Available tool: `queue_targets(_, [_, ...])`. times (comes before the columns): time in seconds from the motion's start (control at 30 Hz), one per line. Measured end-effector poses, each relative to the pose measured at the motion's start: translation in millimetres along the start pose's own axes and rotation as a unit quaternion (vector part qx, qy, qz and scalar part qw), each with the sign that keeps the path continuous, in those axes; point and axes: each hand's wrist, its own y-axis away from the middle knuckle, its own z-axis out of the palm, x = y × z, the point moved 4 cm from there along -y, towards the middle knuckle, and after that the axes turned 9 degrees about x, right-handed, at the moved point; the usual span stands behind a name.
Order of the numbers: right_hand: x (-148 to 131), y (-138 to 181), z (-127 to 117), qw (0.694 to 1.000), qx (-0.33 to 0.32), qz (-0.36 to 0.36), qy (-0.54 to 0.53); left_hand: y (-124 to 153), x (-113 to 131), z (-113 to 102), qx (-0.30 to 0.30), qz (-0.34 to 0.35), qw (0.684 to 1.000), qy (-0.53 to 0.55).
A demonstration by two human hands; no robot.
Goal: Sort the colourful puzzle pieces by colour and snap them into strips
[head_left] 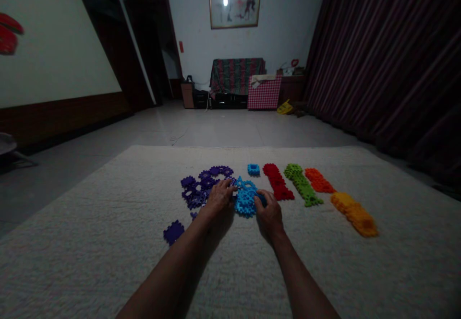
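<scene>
My left hand (220, 198) reaches over the right edge of the purple notched interlocking tiles (196, 198). Its fingers are apart and bent toward the light blue pile, with their tips near a purple piece. Light blue interlocking tiles (246, 203) lie heaped between my hands. At the heap's right side, my right hand (270, 212) has thumb and fingers closed about a darker blue tile (262, 199), partly hidden by the fingers. A single purple tile (174, 232) lies apart, beside my left forearm.
Right of the heap lie rows of red tiles (278, 182), green tiles (301, 183), orange tiles (319, 181) and yellow-orange tiles (355, 213). A light blue square piece (253, 169) sits behind the heap. Everything rests on a pale mat (118, 261); tiled floor (230, 129) lies beyond.
</scene>
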Motion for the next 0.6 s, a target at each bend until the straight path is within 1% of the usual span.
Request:
queue_targets(0.17, [1,0,1,1.000,0.001,-0.006,0.000,-16,-5,0,-0.038,0.013,0.999,-0.010])
queue_targets(0.37, [5,1,1,1.000,-0.002,-0.002,0.000,-43,-8,12,-0.088,0.007,0.995,0.040])
queue_targets(0.47, [5,1,2,1.000,0.000,-0.007,-0.003,-51,-12,16,-0.087,-0.010,0.995,0.048])
queue_targets(0.6, [4,1,2,1.000,-0.002,-0.012,0.003,-44,-16,15,-0.060,-0.029,0.995,0.070])
